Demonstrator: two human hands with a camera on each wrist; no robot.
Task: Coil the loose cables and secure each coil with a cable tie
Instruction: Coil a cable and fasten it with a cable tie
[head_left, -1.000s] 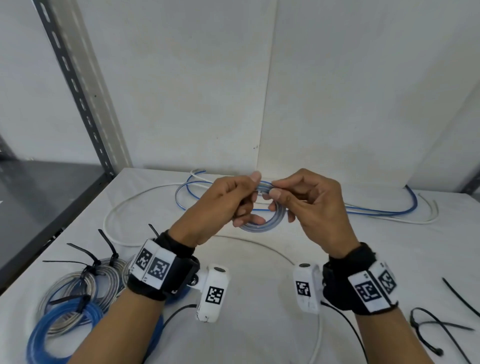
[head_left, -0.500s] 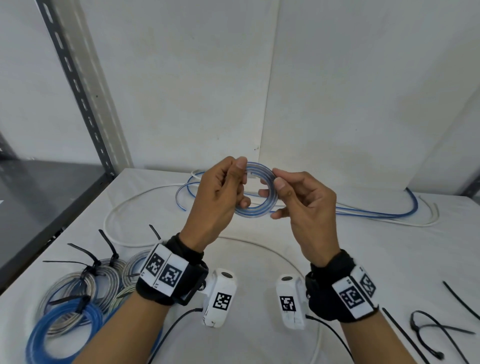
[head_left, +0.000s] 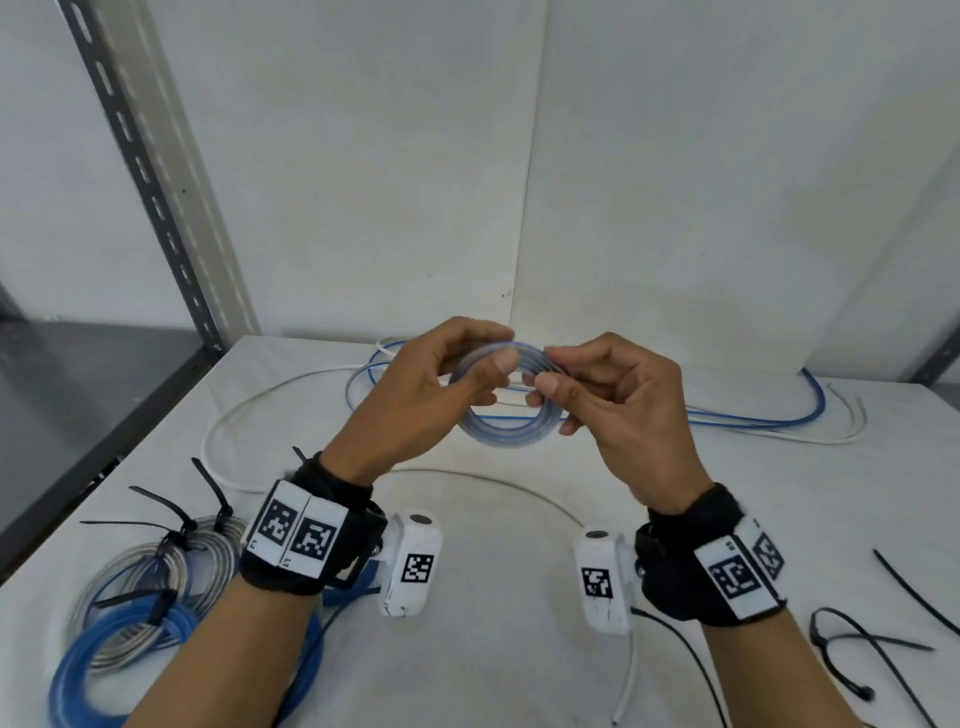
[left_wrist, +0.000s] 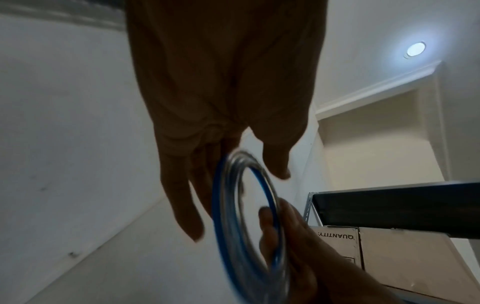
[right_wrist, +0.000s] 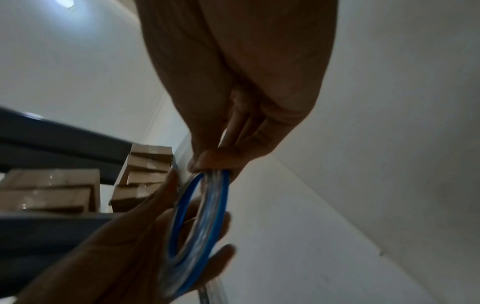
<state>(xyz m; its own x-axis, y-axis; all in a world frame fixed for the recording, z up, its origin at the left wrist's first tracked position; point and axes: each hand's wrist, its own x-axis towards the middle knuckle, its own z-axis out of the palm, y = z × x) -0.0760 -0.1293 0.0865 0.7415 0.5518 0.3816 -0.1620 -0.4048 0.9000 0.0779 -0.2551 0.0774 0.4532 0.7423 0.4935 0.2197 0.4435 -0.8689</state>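
Observation:
A small coil of clear and blue cable (head_left: 511, 426) (left_wrist: 235, 232) (right_wrist: 201, 218) hangs in the air above the white table (head_left: 509, 545). My left hand (head_left: 457, 379) holds its left side, thumb on the near face and fingers behind the ring. My right hand (head_left: 558, 376) pinches the upper right of the ring between thumb and fingers (right_wrist: 215, 162). Loose blue and white cables (head_left: 779, 421) trail across the back of the table. Black cable ties (head_left: 878, 639) lie at the right front.
Several tied coils, blue and clear (head_left: 140, 587), sit at the left front with black tie tails sticking up. A loose white cable (head_left: 223, 431) curves across the left. A grey slotted shelf post (head_left: 150, 187) stands at the back left. Cardboard boxes (right_wrist: 52, 191) sit on a shelf.
The coil rose from near the table half a second ago and now sits slightly lower again. Both hands have shifted their grip round the ring; my right thumb now pinches its top right.

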